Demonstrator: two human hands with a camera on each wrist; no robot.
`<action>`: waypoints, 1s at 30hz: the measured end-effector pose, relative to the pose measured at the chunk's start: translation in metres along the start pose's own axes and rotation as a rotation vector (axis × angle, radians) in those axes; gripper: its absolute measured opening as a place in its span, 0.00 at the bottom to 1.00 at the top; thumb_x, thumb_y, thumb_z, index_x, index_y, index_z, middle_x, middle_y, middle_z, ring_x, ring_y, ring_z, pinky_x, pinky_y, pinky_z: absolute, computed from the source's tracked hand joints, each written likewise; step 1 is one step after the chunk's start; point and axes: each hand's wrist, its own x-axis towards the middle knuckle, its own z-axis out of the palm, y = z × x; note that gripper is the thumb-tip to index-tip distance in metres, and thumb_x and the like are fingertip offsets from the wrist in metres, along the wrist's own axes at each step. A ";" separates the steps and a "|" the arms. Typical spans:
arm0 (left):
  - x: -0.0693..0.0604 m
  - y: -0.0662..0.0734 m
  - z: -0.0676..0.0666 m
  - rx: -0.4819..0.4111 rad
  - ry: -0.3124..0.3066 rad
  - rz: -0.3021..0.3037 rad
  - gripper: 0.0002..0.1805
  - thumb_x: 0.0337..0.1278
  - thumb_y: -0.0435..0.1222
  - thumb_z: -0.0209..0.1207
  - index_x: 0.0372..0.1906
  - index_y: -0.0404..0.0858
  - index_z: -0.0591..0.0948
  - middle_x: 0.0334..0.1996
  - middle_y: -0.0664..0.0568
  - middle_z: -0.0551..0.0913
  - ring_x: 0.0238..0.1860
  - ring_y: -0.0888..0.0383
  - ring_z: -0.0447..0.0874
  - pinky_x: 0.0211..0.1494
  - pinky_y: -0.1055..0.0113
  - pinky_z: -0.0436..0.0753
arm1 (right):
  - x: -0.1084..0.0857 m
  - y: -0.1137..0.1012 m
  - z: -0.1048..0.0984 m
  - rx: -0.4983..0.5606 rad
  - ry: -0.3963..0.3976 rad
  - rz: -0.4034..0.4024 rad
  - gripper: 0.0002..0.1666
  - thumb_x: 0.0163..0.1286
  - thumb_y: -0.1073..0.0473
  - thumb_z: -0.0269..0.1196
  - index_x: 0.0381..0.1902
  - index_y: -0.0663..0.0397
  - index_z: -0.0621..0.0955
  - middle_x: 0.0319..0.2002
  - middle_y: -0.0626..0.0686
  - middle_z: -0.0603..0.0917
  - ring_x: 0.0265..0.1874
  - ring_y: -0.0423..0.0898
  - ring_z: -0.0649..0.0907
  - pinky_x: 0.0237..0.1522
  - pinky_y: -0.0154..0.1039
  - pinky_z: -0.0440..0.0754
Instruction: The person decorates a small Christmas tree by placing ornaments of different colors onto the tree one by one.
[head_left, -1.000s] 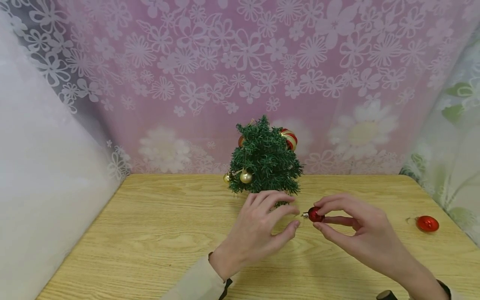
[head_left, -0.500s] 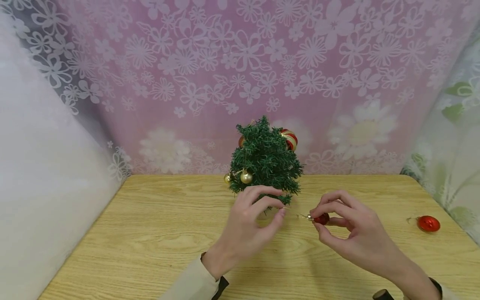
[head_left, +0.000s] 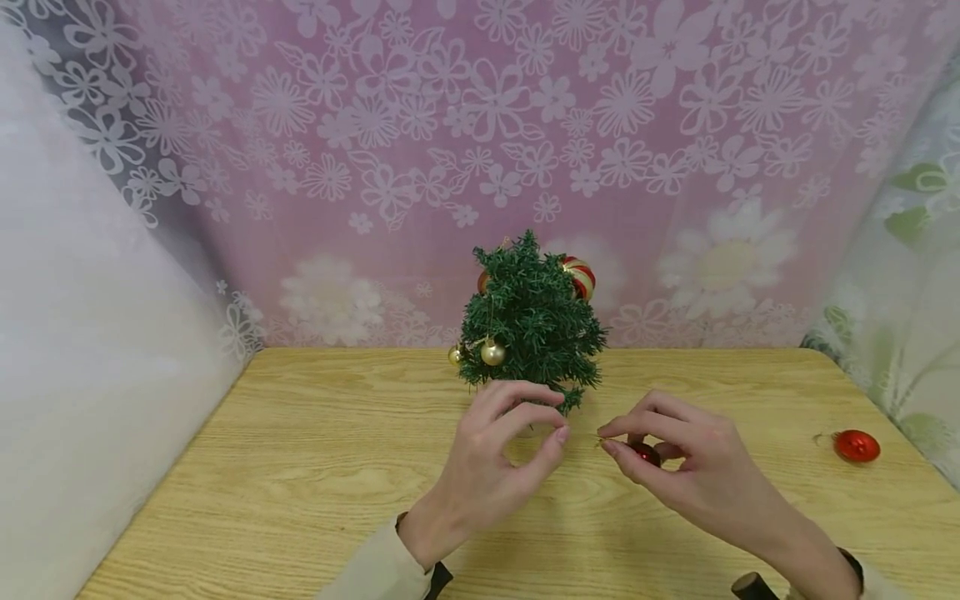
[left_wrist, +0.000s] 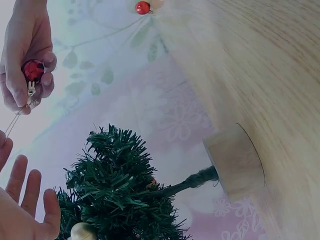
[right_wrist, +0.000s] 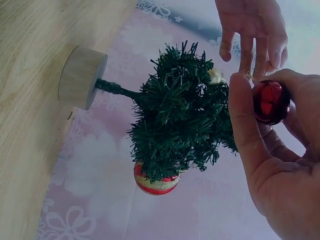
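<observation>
My right hand (head_left: 682, 454) holds a small shiny red bauble (head_left: 646, 454) in its curled fingers. Its thumb and index fingertip meet at the bauble's gold hanging thread, beyond the metal cap. In the left wrist view the thread (left_wrist: 14, 119) runs taut from that pinch to my left hand (left_wrist: 25, 215), whose thumb and index finger pinch the far end. The left hand's other fingers are loosely spread. Behind both hands stands a small green Christmas tree (head_left: 532, 325), hung with gold baubles (head_left: 492, 352) and a red-and-gold striped bauble (head_left: 580, 277).
Another red ornament (head_left: 857, 447) lies on the wooden table (head_left: 337, 433) near its right edge. The tree has a round wooden base (left_wrist: 237, 162). A flowered pink curtain (head_left: 420, 167) hangs behind the table. A dark cylindrical thing (head_left: 750, 585) shows at the bottom right.
The left hand has drawn left, away from the bauble. My right fingertips have shifted from the bauble's body to its thread, and the bauble now sits deeper in that hand.
</observation>
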 end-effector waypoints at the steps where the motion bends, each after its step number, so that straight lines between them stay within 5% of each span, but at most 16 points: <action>1: 0.000 0.000 0.000 -0.006 -0.001 0.001 0.02 0.67 0.36 0.64 0.39 0.47 0.86 0.51 0.55 0.86 0.52 0.59 0.82 0.57 0.65 0.79 | 0.001 0.000 0.001 0.000 0.002 -0.010 0.30 0.54 0.78 0.73 0.42 0.34 0.85 0.36 0.34 0.80 0.28 0.28 0.78 0.26 0.21 0.79; 12: -0.001 -0.003 -0.005 -0.077 -0.036 -0.076 0.03 0.69 0.35 0.62 0.41 0.45 0.86 0.43 0.56 0.87 0.46 0.63 0.84 0.49 0.69 0.83 | 0.011 -0.003 0.007 -0.076 0.073 -0.007 0.25 0.56 0.78 0.70 0.41 0.41 0.84 0.36 0.38 0.85 0.31 0.29 0.81 0.32 0.23 0.79; 21: 0.006 -0.003 -0.012 -0.306 -0.078 -0.257 0.05 0.76 0.36 0.56 0.45 0.43 0.81 0.34 0.53 0.89 0.31 0.67 0.85 0.36 0.72 0.85 | 0.026 -0.009 0.016 -0.042 0.147 0.089 0.17 0.63 0.75 0.68 0.43 0.48 0.85 0.32 0.44 0.88 0.29 0.31 0.83 0.29 0.25 0.80; 30: 0.019 -0.005 -0.020 -0.320 -0.080 -0.438 0.08 0.80 0.41 0.51 0.49 0.42 0.77 0.38 0.55 0.92 0.36 0.60 0.91 0.35 0.67 0.85 | 0.046 -0.008 0.022 -0.018 0.199 0.119 0.12 0.67 0.71 0.66 0.44 0.50 0.85 0.34 0.47 0.88 0.32 0.31 0.83 0.30 0.26 0.82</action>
